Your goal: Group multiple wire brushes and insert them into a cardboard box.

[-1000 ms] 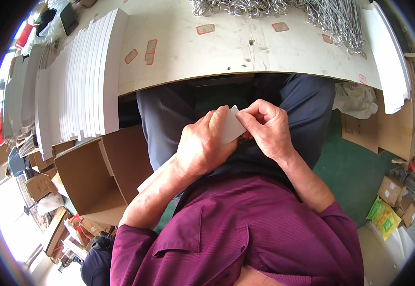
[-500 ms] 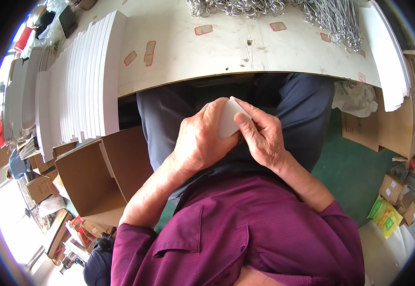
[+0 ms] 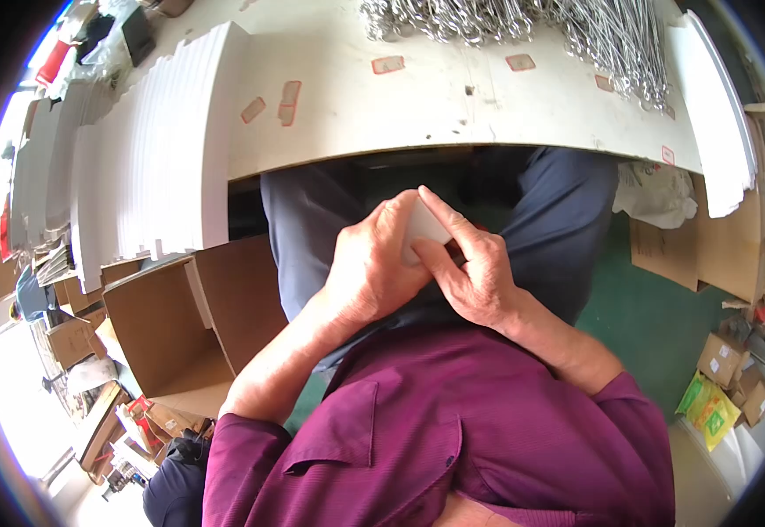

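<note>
A small white box (image 3: 428, 227), likely of thin card, is held between both hands above my lap. My left hand (image 3: 373, 259) is closed around its left side, with fingers wrapped behind it. My right hand (image 3: 474, 272) pinches the right side. Its index finger stretches up to the far top corner and its thumb presses on the near face. Much of the box is hidden by the fingers. Beyond the hands, on the white table (image 3: 338, 114), lies a heap of shiny metal rods with ringed ends (image 3: 615, 44).
A row of upright white card pieces (image 3: 215, 140) fills the table's left side; another white stack (image 3: 712, 114) stands at the right. An open brown carton (image 3: 171, 334) sits below left. A whitish plastic bag (image 3: 659, 193) hangs under the right side.
My right thumb has slid down the box, and the right index finger now reaches along its top. Less of the box shows. The view has shifted slightly.
</note>
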### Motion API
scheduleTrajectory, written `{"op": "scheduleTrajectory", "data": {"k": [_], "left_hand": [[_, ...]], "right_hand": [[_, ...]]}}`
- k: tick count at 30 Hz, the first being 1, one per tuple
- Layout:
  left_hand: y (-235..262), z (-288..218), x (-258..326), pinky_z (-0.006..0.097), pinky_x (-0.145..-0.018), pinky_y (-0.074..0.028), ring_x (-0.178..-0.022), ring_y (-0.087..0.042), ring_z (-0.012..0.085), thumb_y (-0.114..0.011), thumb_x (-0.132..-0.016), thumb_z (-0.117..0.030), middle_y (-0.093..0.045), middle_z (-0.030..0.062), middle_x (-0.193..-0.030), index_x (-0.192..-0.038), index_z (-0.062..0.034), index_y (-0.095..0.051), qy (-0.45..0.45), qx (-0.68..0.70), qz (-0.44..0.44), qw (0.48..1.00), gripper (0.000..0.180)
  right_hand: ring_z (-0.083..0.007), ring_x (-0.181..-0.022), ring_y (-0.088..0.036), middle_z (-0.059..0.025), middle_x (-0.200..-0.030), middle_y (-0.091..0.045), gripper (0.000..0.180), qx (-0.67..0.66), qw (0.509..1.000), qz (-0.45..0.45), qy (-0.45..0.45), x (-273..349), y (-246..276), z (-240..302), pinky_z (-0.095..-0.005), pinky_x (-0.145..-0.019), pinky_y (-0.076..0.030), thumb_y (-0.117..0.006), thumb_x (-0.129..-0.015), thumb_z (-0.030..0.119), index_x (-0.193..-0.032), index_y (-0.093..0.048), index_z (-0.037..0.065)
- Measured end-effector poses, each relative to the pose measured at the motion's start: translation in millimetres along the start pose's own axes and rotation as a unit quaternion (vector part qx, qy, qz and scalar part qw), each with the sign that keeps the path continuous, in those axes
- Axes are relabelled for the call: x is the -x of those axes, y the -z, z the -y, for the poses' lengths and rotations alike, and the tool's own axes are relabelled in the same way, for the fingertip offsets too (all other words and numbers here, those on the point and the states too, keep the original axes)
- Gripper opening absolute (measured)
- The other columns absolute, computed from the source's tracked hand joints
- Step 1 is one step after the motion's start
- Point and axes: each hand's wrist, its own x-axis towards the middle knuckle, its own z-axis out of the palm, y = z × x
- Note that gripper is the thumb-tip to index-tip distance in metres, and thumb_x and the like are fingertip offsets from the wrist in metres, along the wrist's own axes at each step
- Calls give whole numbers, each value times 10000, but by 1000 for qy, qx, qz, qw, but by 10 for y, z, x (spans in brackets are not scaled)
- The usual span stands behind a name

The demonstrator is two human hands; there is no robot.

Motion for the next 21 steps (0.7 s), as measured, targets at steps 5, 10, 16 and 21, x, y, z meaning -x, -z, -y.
{"op": "scheduleTrajectory", "data": {"k": [5, 10, 16, 21], "left_hand": [[65, -127, -71, 454, -852, -607, -1023, -715, 405, -851, -750, -172, -699, 219, -1168, -1339, 6, -549, 28, 2, 3, 1000, 686], [343, -132, -23, 439, -839, -607, -1005, -725, 384, -868, -758, -207, -702, 223, -1147, -1340, 1, -541, 23, -48, 4, 999, 699], [843, -11, -460, 462, -758, -585, -855, -730, 411, -852, -773, -275, -719, 251, -926, -1183, 27, -614, 103, -154, -62, 981, 562], [1033, 478, -1225, 520, -817, -559, -856, -719, 454, -772, -815, -363, -715, 294, -855, -978, 91, -646, 151, -275, -85, 946, 498]], "right_hand": [[-90, -804, -700, -144, -993, -762, 446, -70, 996, -47, -23, -160, 53, 42, -281, -701, -579, -710, -972, 57, -1400, -601, -1], [-74, -725, -665, -111, -896, -750, 369, -102, 992, -47, -61, -435, 353, 171, -258, -673, -559, -665, -1008, 70, -1352, -599, -44], [-169, -713, -727, -140, -888, -765, 231, 134, 979, -135, 79, -888, 672, 96, -296, -668, -571, -717, -978, 154, -1121, -711, -28], [-219, -674, -693, -117, -818, -713, 100, 198, 959, -179, 94, -1081, 764, -282, -326, -615, -536, -695, -953, 94, -1016, -716, 20]]}}
